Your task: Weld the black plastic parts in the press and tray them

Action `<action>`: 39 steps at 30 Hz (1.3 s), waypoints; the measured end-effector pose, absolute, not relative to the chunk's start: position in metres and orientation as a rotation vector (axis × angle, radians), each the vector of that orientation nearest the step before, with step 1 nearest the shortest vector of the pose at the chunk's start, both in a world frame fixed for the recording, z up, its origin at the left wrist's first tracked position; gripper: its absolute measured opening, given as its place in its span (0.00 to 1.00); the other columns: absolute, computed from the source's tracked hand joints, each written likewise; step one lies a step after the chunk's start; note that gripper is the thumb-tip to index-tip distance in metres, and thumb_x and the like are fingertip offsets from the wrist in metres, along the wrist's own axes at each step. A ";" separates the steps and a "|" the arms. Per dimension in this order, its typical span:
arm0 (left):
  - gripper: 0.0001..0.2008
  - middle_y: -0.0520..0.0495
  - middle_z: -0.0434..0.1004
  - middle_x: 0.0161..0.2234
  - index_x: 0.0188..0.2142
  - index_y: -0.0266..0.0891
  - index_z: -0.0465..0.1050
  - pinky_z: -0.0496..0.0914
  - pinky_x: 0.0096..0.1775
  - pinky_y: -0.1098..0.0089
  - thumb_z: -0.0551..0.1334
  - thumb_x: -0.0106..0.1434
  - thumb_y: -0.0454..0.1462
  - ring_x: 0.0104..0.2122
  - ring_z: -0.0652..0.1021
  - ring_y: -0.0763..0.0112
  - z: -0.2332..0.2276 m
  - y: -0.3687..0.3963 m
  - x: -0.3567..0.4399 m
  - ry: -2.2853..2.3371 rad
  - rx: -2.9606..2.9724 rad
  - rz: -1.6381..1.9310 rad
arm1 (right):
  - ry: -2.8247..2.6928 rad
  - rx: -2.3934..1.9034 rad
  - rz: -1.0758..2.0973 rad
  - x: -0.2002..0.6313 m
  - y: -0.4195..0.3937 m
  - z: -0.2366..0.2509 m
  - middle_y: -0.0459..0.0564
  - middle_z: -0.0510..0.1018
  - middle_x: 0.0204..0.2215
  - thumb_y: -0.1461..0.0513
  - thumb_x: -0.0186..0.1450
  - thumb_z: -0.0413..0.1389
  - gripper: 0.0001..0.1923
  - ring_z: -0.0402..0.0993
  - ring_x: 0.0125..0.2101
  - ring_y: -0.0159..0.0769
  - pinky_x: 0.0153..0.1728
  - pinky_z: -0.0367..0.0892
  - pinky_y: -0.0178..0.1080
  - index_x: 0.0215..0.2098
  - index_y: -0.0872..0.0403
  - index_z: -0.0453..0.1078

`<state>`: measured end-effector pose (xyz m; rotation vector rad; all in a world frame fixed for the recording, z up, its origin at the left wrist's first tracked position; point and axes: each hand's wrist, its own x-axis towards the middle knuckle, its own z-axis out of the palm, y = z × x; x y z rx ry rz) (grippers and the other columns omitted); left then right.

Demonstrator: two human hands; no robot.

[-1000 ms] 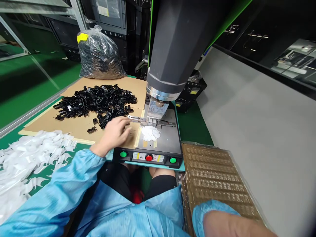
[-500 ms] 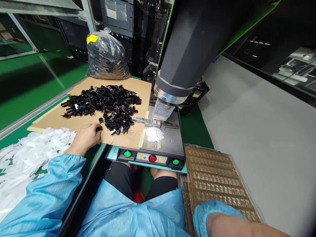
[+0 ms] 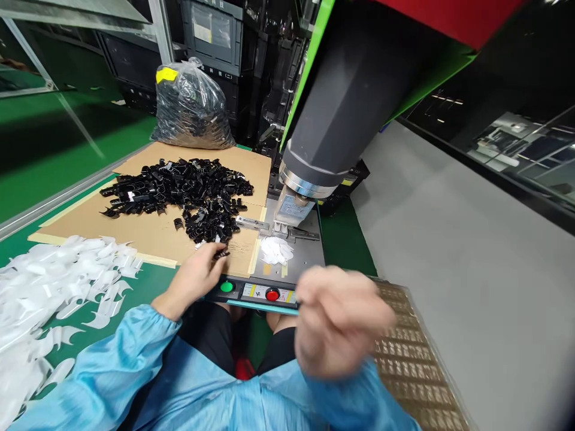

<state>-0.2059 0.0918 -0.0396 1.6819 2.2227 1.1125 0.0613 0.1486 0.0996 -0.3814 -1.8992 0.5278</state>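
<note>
The left hand (image 3: pixel 194 280) has come back from the near edge of the cardboard sheet (image 3: pixel 148 230) toward the machine, and now sits just at ten o'clock of the green button (image 3: pixel 227 287), its fingertips pinching a small black part (image 3: pixel 220 254). The right hand (image 3: pixel 336 320), which lay low at the frame's bottom edge half a second ago, has risen in front of the control panel (image 3: pixel 258 292) and is blurred with motion; I cannot tell whether its fingers are curled on anything. The black part is thus off the pile of black parts (image 3: pixel 179 191), which lies at eleven o'clock of the left hand, and is near the fixture (image 3: pixel 287 227) under the welding horn (image 3: pixel 294 206). White pieces (image 3: pixel 275 249) lie on the machine's plate at one o'clock of the left hand. Judging from this, one part has been picked and both hands are closing on the machine
</note>
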 end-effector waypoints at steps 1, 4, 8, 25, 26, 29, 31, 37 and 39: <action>0.17 0.41 0.80 0.53 0.58 0.43 0.71 0.77 0.53 0.56 0.57 0.77 0.47 0.51 0.82 0.55 -0.045 0.095 -0.199 2.179 1.716 1.133 | -1.875 -0.438 0.539 0.044 0.160 0.089 0.45 0.71 0.34 0.61 0.75 0.61 0.11 0.75 0.36 0.38 0.38 0.75 0.45 0.38 0.46 0.63; 0.13 0.42 0.80 0.48 0.55 0.43 0.72 0.76 0.52 0.57 0.57 0.77 0.44 0.49 0.81 0.55 -0.058 0.102 -0.190 2.093 1.785 1.185 | -2.128 -0.593 0.607 -0.013 0.199 0.049 0.44 0.72 0.33 0.62 0.75 0.59 0.08 0.73 0.34 0.36 0.38 0.72 0.41 0.37 0.49 0.66; 0.10 0.43 0.79 0.43 0.51 0.43 0.72 0.74 0.45 0.59 0.60 0.76 0.42 0.43 0.81 0.56 -0.066 0.105 -0.195 2.085 1.709 1.261 | -2.473 -0.795 0.555 -0.075 0.227 0.008 0.51 0.77 0.50 0.63 0.75 0.59 0.08 0.77 0.48 0.41 0.51 0.73 0.43 0.52 0.50 0.72; 0.10 0.46 0.75 0.36 0.46 0.44 0.74 0.72 0.39 0.58 0.60 0.73 0.46 0.35 0.78 0.58 -0.066 0.103 -0.207 2.067 1.580 1.219 | -2.637 -1.020 0.320 -0.120 0.240 -0.007 0.53 0.77 0.48 0.63 0.76 0.56 0.07 0.75 0.45 0.42 0.47 0.71 0.41 0.51 0.51 0.71; 0.11 0.46 0.76 0.36 0.47 0.45 0.75 0.73 0.40 0.58 0.60 0.73 0.46 0.35 0.78 0.58 -0.067 0.103 -0.207 2.068 1.587 1.216 | -2.597 -1.020 0.330 -0.113 0.242 -0.008 0.52 0.77 0.47 0.63 0.76 0.55 0.06 0.75 0.45 0.42 0.48 0.71 0.41 0.51 0.51 0.71; 0.14 0.45 0.78 0.37 0.48 0.44 0.76 0.74 0.41 0.59 0.60 0.73 0.48 0.35 0.79 0.59 -0.068 0.103 -0.208 2.093 1.579 1.197 | -2.452 -1.058 0.372 -0.082 0.249 -0.008 0.51 0.77 0.46 0.64 0.77 0.54 0.06 0.75 0.45 0.40 0.49 0.70 0.40 0.49 0.50 0.71; 0.16 0.44 0.80 0.40 0.50 0.43 0.77 0.75 0.43 0.59 0.59 0.73 0.49 0.37 0.80 0.59 -0.069 0.102 -0.209 2.103 1.574 1.174 | -2.365 -1.114 0.377 -0.051 0.256 -0.008 0.50 0.78 0.46 0.64 0.76 0.54 0.06 0.75 0.45 0.41 0.49 0.70 0.39 0.49 0.50 0.72; 0.21 0.41 0.85 0.51 0.54 0.43 0.79 0.76 0.51 0.56 0.57 0.74 0.52 0.46 0.82 0.54 -0.074 0.099 -0.210 2.133 1.673 1.053 | -2.221 -1.476 0.267 0.069 0.277 -0.021 0.50 0.79 0.44 0.65 0.73 0.56 0.08 0.75 0.44 0.41 0.44 0.67 0.38 0.48 0.50 0.74; 0.21 0.42 0.85 0.51 0.54 0.44 0.79 0.76 0.53 0.55 0.57 0.74 0.53 0.47 0.82 0.53 -0.073 0.102 -0.207 2.125 1.742 1.006 | -2.238 -1.560 0.233 0.098 0.281 -0.029 0.49 0.80 0.42 0.65 0.73 0.57 0.06 0.75 0.43 0.41 0.43 0.66 0.38 0.46 0.50 0.75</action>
